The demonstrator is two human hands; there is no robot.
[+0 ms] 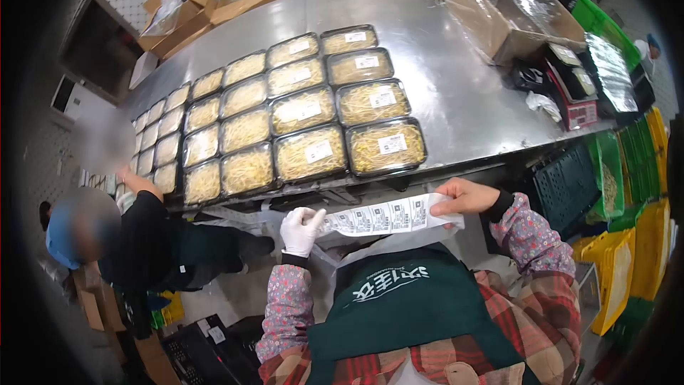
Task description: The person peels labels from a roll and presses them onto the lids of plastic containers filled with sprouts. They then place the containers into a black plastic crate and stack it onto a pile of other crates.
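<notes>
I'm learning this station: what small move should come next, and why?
Perhaps peel a label off the strip with the gloved left hand, since the right hand holds the strip and the front tray third from right shows no label.

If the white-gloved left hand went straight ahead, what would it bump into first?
Likely the shiny metal table, near a black rectangular sprout tray; how high the left hand sits is unclear.

I see gloved left hand [301,232], bare right hand [463,197] holding label strip [377,217], near; packs [244,130] far left on table [456,103].
</notes>
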